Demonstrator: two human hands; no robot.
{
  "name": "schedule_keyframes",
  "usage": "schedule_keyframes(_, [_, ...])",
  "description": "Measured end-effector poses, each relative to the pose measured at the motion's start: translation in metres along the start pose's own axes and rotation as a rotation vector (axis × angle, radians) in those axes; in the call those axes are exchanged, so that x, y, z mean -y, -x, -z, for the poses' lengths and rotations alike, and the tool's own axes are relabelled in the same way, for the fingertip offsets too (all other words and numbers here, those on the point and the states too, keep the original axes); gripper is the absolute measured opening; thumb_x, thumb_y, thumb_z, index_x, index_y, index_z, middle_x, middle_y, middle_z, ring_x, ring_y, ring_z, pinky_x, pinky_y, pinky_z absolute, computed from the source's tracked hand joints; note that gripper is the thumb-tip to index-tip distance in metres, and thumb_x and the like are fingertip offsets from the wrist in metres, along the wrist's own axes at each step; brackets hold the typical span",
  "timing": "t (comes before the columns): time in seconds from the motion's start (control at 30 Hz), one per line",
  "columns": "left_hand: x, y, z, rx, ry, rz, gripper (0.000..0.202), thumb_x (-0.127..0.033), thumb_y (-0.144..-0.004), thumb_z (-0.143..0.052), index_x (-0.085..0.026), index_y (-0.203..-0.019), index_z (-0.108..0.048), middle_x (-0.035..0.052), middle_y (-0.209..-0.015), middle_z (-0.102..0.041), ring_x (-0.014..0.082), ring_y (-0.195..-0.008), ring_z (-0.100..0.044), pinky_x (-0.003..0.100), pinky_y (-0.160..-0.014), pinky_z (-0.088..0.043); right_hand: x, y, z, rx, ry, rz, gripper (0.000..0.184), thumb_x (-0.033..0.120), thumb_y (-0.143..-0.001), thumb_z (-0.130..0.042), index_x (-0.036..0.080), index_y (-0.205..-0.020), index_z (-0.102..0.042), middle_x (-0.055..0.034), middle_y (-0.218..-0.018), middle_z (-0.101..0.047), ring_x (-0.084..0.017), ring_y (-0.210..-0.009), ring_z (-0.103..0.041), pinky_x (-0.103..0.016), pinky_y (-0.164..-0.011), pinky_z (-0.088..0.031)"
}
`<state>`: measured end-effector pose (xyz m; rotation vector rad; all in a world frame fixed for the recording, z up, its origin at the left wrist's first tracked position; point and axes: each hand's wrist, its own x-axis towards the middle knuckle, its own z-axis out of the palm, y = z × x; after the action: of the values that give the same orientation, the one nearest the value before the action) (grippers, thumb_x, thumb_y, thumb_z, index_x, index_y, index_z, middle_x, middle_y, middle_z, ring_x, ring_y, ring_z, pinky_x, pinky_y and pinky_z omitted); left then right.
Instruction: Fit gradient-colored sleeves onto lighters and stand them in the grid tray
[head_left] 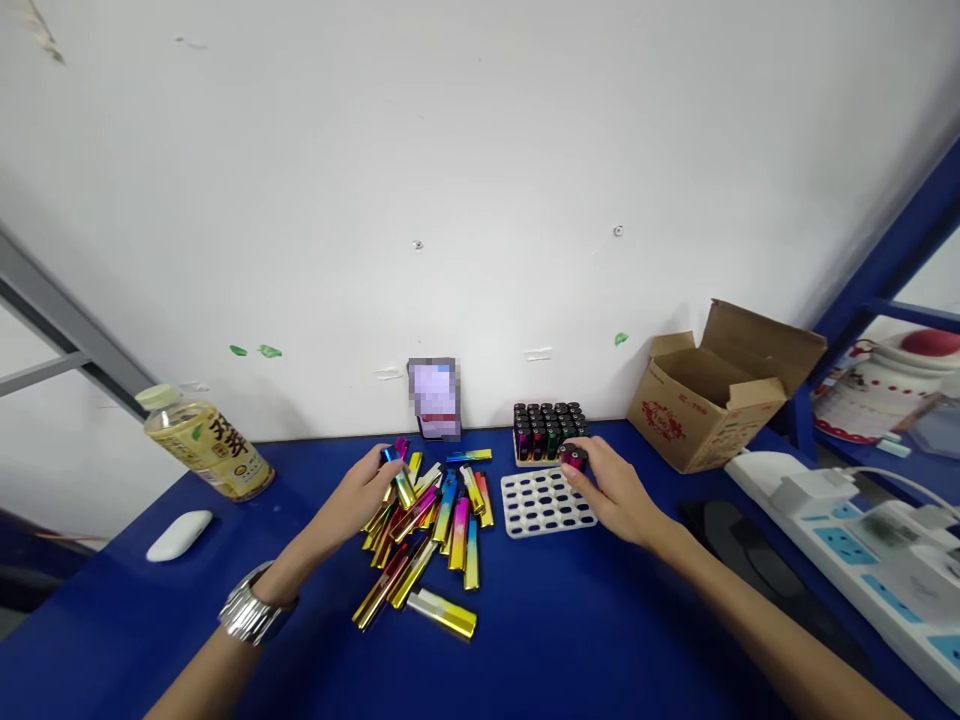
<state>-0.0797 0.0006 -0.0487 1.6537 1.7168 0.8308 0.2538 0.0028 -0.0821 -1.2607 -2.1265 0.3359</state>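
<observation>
My left hand [367, 485] is closed around a shiny blue-and-gold lighter [403, 486], above the left part of a loose pile of metallic lighters [457, 530]. These lie in several directions and fade from pink, blue or red to gold. In my right hand [611, 487], thumb and fingers grip a couple of dark pink lighters with black ends [574, 458]. Right behind that hand stands a rack of upright black-topped lighters [534, 440]. A white tray with rows of oval holes [544, 503] lies flat just below and left of the right hand, in front of the rack.
A phone [435, 400] leans against the wall. At the left are a drink bottle [206, 445] and a white mouse [178, 535]. An opened cardboard box [682, 405], a dark flat object [757, 560] and a power strip with plugs [840, 550] occupy the right side.
</observation>
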Motion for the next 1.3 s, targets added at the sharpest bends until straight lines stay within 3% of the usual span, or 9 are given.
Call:
schedule_keyframes(0.17, [0.026, 0.007, 0.011, -0.101, -0.025, 0.017, 0.034, -0.052, -0.075, -0.045, -0.02, -0.083, -0.053, -0.0039, -0.063, -0.055, 0.0192, -0.066, -0.054, 0.032, -0.066, -0.042, -0.006, 0.008, -0.01, 0.081, -0.111, -0.083, 0.023, 0.037, -0.095, -0.031, 0.019, -0.104, -0.042, -0.005, -0.08, -0.062, -0.021, -0.072, -0.061, -0.031, -0.065, -0.046])
schedule_keyframes(0.33, [0.039, 0.006, 0.013, -0.091, -0.101, 0.022, 0.037, -0.051, -0.078, -0.042, -0.019, -0.089, -0.055, -0.0055, -0.057, -0.053, 0.0188, -0.062, -0.055, 0.03, -0.061, -0.042, -0.012, 0.012, -0.009, 0.106, -0.126, -0.122, 0.023, 0.038, -0.095, -0.032, 0.02, -0.106, -0.041, -0.005, -0.08, -0.064, -0.022, -0.07, -0.063, -0.03, -0.061, -0.044])
schedule_keyframes(0.5, [0.026, 0.007, 0.009, -0.008, -0.314, -0.034, 0.035, -0.044, -0.082, -0.037, -0.018, -0.096, -0.055, -0.005, -0.055, -0.051, 0.0185, -0.057, -0.054, 0.028, -0.055, -0.037, 0.005, 0.005, -0.004, 0.008, -0.217, -0.136, 0.024, 0.042, -0.094, -0.036, 0.02, -0.096, -0.047, -0.0016, -0.072, -0.062, -0.017, -0.061, -0.057, -0.027, -0.057, -0.041])
schedule_keyframes(0.63, [0.006, 0.009, -0.001, 0.034, -0.45, -0.08, 0.03, -0.039, -0.082, -0.039, -0.019, -0.094, -0.058, -0.0021, -0.057, -0.055, 0.0193, -0.056, -0.056, 0.027, -0.055, -0.035, 0.037, -0.018, -0.02, 0.161, -0.235, -0.158, 0.033, 0.046, -0.088, -0.047, 0.02, -0.067, -0.045, 0.0038, -0.054, -0.049, -0.012, -0.049, -0.045, -0.023, -0.047, -0.031])
schedule_keyframes(0.8, [-0.002, 0.01, -0.019, 0.08, -0.573, -0.138, 0.025, -0.036, -0.084, -0.04, -0.018, -0.087, -0.058, 0.0051, -0.07, -0.063, 0.0239, -0.068, -0.062, 0.031, -0.061, -0.041, 0.075, -0.051, -0.055, 0.257, -0.033, -0.221, 0.037, 0.042, -0.084, -0.052, 0.02, -0.056, -0.045, 0.0015, -0.048, -0.047, -0.013, -0.048, -0.047, -0.024, -0.046, -0.026])
schedule_keyframes(0.97, [0.016, 0.013, -0.029, -0.047, -0.666, -0.3, 0.03, -0.035, -0.089, -0.035, -0.017, -0.1, -0.057, 0.0096, -0.087, -0.063, 0.0252, -0.09, -0.061, 0.035, -0.075, -0.048, 0.094, -0.063, -0.077, 0.291, 0.154, -0.278, 0.034, 0.047, -0.081, -0.053, 0.018, -0.063, -0.058, -0.0095, -0.068, -0.065, -0.023, -0.066, -0.062, -0.026, -0.051, -0.034])
schedule_keyframes(1.13, [0.019, 0.027, -0.029, -0.006, -0.9, -0.422, 0.035, -0.027, -0.092, -0.029, -0.019, -0.094, -0.063, 0.0133, -0.099, -0.062, 0.0274, -0.1, -0.055, 0.031, -0.066, -0.049, 0.099, -0.062, -0.084, 0.25, 0.177, -0.245, 0.036, 0.046, -0.085, -0.048, 0.017, -0.07, -0.063, -0.0124, -0.074, -0.069, -0.026, -0.073, -0.066, -0.027, -0.055, -0.038])
schedule_keyframes(1.3, [0.023, 0.034, -0.033, -0.117, -0.967, -0.45, 0.041, -0.033, -0.094, -0.029, -0.014, -0.112, -0.062, 0.0186, -0.109, -0.061, 0.0334, -0.106, -0.053, 0.049, -0.084, -0.046, 0.095, -0.057, -0.081, 0.204, 0.165, -0.164, 0.034, 0.038, -0.091, -0.042, 0.016, -0.073, -0.062, -0.0094, -0.069, -0.068, -0.022, -0.066, -0.065, -0.027, -0.055, -0.034])
